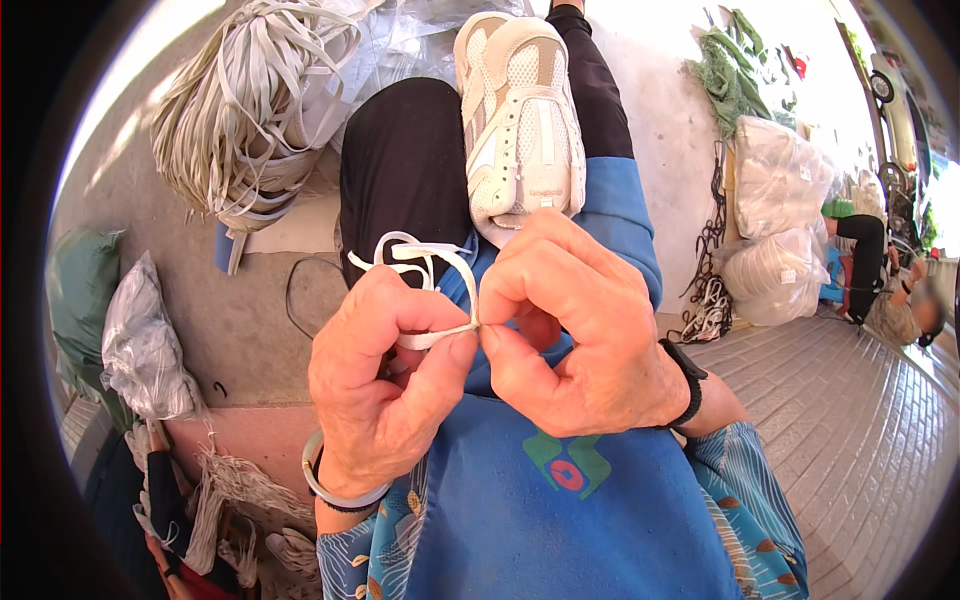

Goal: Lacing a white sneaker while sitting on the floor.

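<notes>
A cream shoelace (pixel 462 262) is pinched between the fingertips of both my hands, just above my lap. My left hand (pixel 385 375) is closed on it, and a loose loop rises behind the thumb and finger. Right beside it, my right hand (pixel 580 325) is closed in a pinch at the same spot; the tip of the lace there is too small to make out. A pair of white and beige sneakers (pixel 530 130) rests on my legs beyond the hands, with lace holes showing along the nearer one. A blue apron (pixel 560 510) covers my lap.
At the far left hangs a big bundle of cream laces (pixel 240 110). Plastic-wrapped packs (pixel 780 180) and a green net (pixel 735 75) lie to the right. A grey plastic bag (pixel 150 340) sits at left, above white strings (pixel 225 490). Other people show at both sides.
</notes>
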Motion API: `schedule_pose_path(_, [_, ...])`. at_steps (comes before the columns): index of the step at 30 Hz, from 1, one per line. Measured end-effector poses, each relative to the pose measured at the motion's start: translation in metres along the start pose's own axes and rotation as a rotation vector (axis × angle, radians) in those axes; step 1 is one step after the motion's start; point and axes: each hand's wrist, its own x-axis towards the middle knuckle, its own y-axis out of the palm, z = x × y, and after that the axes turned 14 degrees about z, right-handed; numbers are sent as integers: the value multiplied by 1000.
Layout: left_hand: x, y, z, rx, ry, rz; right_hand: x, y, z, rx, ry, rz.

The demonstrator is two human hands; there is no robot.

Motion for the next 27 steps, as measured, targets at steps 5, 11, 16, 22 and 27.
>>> schedule_pose_path(5, [1,0,0,-77,-23,-15,0,-5,3,149,109,106])
schedule_pose_path(11, [0,0,1,-9,31,-1,-1,-7,3,634,345,204])
schedule_pose_path(16, [6,3,0,256,169,-55,7,-16,-1,1000,548,344])
schedule_pose_path(22, [4,3,0,245,153,-74,0,-12,1,813,429,268])
schedule_pose_path(27, [0,0,6,-147,23,-87,3,-12,4,285,176,213])
